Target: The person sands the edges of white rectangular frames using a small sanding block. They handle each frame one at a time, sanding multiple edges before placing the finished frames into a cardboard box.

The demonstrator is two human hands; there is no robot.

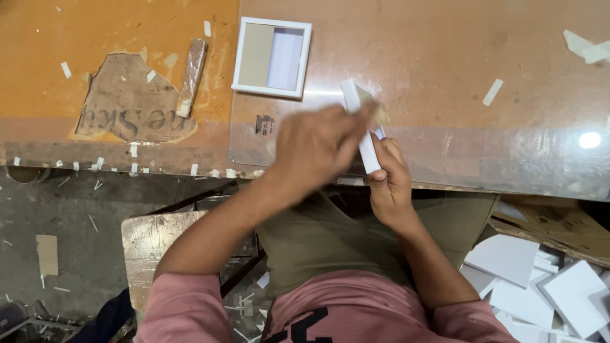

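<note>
Head view, frame centre: the left hand (314, 147) and right hand (389, 181) close their fingers on a small white box (361, 121) held over the table (445, 70) edge; a white square tray (272, 57) lies just above.

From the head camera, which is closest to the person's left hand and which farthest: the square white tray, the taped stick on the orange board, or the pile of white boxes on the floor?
Measured from the left hand:
1. Square white tray, just beyond the hand on the table.
2. Taped stick, farther left on the orange board.
3. Pile of white boxes, far right, down on the floor.
</note>
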